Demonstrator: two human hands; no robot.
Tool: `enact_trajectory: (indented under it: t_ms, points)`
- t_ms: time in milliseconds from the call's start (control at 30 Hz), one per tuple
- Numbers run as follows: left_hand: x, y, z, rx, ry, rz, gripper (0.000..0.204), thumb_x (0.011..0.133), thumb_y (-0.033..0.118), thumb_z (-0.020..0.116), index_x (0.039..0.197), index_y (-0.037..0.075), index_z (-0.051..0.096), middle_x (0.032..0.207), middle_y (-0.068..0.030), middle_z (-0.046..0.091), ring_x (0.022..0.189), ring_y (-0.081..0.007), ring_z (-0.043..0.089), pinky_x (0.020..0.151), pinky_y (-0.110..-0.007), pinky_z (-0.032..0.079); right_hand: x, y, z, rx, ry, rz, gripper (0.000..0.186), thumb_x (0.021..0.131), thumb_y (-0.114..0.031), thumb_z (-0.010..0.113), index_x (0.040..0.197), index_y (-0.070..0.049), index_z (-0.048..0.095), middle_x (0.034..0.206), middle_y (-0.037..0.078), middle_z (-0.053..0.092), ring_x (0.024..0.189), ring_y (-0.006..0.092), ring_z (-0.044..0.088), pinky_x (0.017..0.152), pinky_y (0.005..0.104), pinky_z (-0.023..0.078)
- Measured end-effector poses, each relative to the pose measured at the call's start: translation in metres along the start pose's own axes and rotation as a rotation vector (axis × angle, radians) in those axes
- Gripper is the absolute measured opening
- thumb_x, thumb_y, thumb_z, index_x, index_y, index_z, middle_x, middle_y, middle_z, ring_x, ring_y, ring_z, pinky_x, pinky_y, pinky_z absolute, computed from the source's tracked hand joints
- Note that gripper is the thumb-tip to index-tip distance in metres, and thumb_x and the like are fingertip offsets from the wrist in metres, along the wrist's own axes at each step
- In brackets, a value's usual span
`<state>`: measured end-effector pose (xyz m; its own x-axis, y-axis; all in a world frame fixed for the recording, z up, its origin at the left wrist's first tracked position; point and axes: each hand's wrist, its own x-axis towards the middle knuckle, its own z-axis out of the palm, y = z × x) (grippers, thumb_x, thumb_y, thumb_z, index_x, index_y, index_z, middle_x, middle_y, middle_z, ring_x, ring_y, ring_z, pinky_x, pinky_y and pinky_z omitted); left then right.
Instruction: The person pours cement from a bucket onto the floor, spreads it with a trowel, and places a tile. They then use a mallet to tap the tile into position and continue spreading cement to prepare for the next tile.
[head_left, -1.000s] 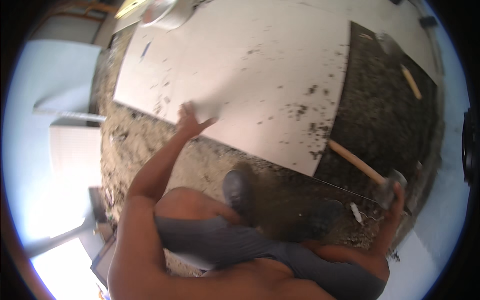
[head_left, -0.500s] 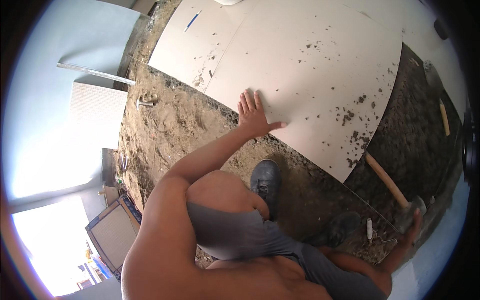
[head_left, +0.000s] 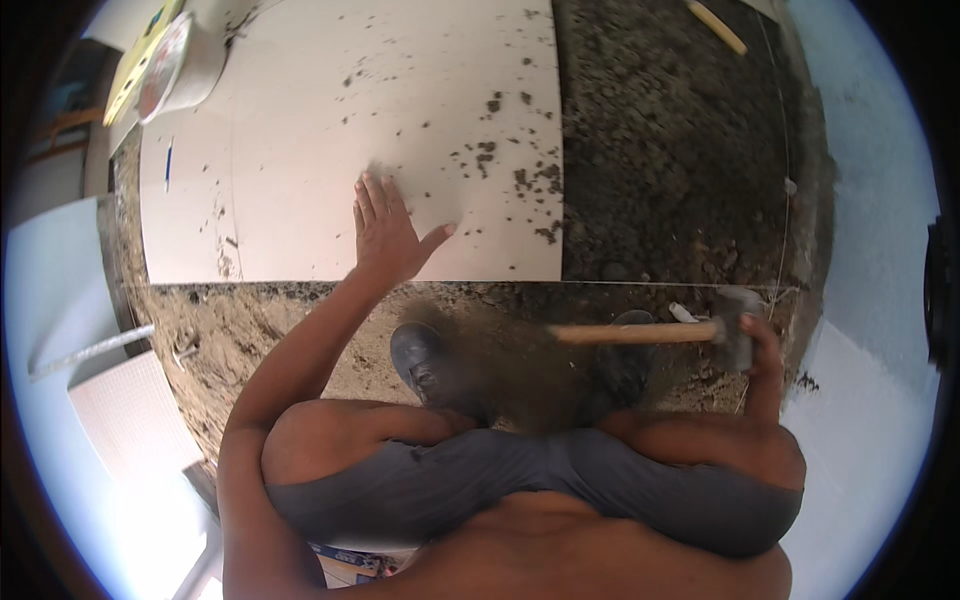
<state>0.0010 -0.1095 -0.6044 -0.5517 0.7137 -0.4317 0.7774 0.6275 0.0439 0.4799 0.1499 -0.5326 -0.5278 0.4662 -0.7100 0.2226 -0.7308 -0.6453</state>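
Observation:
My left hand [head_left: 385, 230] lies flat, fingers apart, on a large cream tile [head_left: 470, 215] scattered with dark crumbs, near its front edge. My right hand [head_left: 762, 345] grips a mallet by its dark head [head_left: 733, 338], at the right beside my knee; the pale wooden handle [head_left: 640, 332] points left over the dirt between the tile and my legs. A taut line [head_left: 660, 284] runs along the tile's edge, and a white spool [head_left: 684, 312] lies on the dirt behind the mallet. My two dark shoes [head_left: 415, 360] rest below the tile.
A white bucket [head_left: 190, 75], yellow strip [head_left: 130, 80] and blue pencil [head_left: 168, 163] are at upper left. Dark mortar bed [head_left: 670, 150] with a wooden-handled tool [head_left: 717, 25] adjoins the tile. Pale walls flank me; a small hammer [head_left: 185, 348] lies at left.
The view has swung, so the tile edge is now level. My right hand has drawn the mallet toward me, its handle now below the tile edge. My left hand stays on the tile.

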Motion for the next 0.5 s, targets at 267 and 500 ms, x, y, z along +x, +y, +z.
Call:
enact_trajectory:
  t_ms: [267,500]
  points:
    - [0.012,0.057,0.009,-0.156,0.236,0.103,0.097,0.090,0.057,0.048,0.143,-0.014,0.010,0.150,-0.0348,0.004,0.143,-0.0440,-0.002,0.116,-0.048,0.001,0.017,0.060,0.035,-0.011,-0.189,0.241,0.055,0.073,-0.021,0.074,0.119,0.002,0.053,0.102,0.011,0.061,0.092,0.0202,0.061,0.083,0.0326,0.050]
    - [0.012,0.146,-0.017,-0.278,-0.101,1.039,0.077,0.093,0.038,0.053,0.145,-0.005,0.018,0.152,-0.0260,0.017,0.143,-0.0363,0.018,0.117,-0.044,0.015,0.029,0.068,0.055,-0.178,-0.194,0.274,0.064,0.070,-0.030,0.080,0.118,0.002,0.052,0.103,0.011,0.060,0.094,0.0195,0.059,0.085,0.0320,0.048]
